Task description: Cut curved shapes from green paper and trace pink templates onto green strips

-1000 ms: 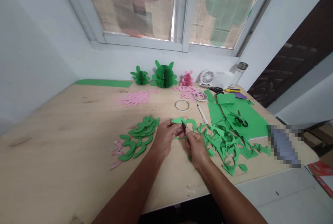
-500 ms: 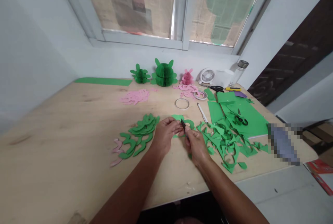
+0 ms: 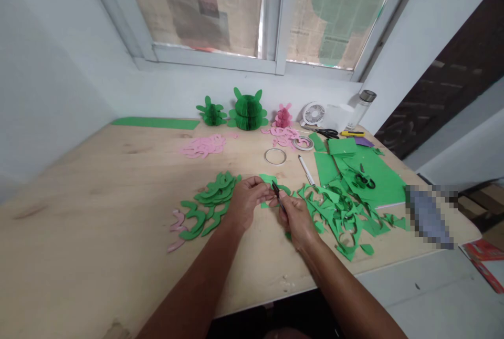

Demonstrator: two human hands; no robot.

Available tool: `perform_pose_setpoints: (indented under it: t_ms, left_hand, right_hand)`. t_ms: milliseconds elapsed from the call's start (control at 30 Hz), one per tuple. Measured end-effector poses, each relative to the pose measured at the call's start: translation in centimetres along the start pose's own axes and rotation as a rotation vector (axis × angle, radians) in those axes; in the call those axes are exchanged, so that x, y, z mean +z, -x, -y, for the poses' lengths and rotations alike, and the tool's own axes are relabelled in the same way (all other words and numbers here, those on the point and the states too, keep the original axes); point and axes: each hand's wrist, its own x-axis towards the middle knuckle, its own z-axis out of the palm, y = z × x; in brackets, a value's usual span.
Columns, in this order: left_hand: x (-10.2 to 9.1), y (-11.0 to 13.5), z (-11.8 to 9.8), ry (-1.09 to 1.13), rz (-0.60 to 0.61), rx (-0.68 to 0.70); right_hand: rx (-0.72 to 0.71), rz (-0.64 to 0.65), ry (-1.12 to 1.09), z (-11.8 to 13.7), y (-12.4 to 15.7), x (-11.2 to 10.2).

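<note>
My left hand [image 3: 246, 200] is closed, its fingertips pinching a piece of green paper [image 3: 269, 178] near the front middle of the table. Part of the paper shows beyond the fingers, and the rest is hidden behind both hands. In my right hand [image 3: 297, 218] is a pair of dark scissors [image 3: 276, 190], blades pointing up and left against the paper; the handles are hidden in the fist. Left of my left hand lie stacked green curved paper cutouts [image 3: 218, 192] and a few pink curved pieces [image 3: 176, 244]. Green paper scraps [image 3: 334, 208] are heaped beside my right hand.
Folded-paper figures, green [image 3: 248, 110] and pink [image 3: 283, 117], stand along the wall. Nearer are pink cutouts [image 3: 202, 146], a ring [image 3: 275, 156], tape [image 3: 303, 143] and a white pen [image 3: 306, 170]. A fan [image 3: 314, 114], bottle [image 3: 361, 108], yellow cutter [image 3: 353, 134] and green sheets [image 3: 388, 181] lie right.
The scissors have shifted slightly left and tilt a little differently against the green paper. The paper has turned somewhat between my hands, while the things around stay put.
</note>
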Motion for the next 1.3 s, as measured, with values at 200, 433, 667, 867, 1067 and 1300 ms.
perform_pose_setpoints:
  t_ms: [200, 433, 667, 867, 1067, 1300]
  left_hand:
    - [-0.6, -0.1, -0.4, -0.02, 0.062, -0.042]
    - [-1.2, -0.5, -0.4, -0.076, 0.091, -0.034]
    - [-1.8, -0.7, -0.6, -0.126, 0.11, -0.041]
    - [-2.1, -0.6, -0.9, -0.141, 0.151, -0.051]
    - [-2.3, -0.8, -0.8, -0.148, 0.148, -0.047]
    - [-2.4, -1.0, -0.7, -0.165, 0.158, -0.048]
  right_hand:
    - [-0.004, 0.026, -0.007, 0.0, 0.1, -0.1]
    - [0.008, 0.052, -0.006, -0.1, 0.1, -0.1]
    - [0.012, 0.085, -0.006, -0.3, 0.1, -0.2]
    - [0.029, 0.104, -0.016, -0.4, 0.1, -0.3]
    - [0.04, 0.108, -0.007, -0.3, 0.2, -0.1]
    - [0.043, 0.114, -0.021, -0.6, 0.1, -0.1]
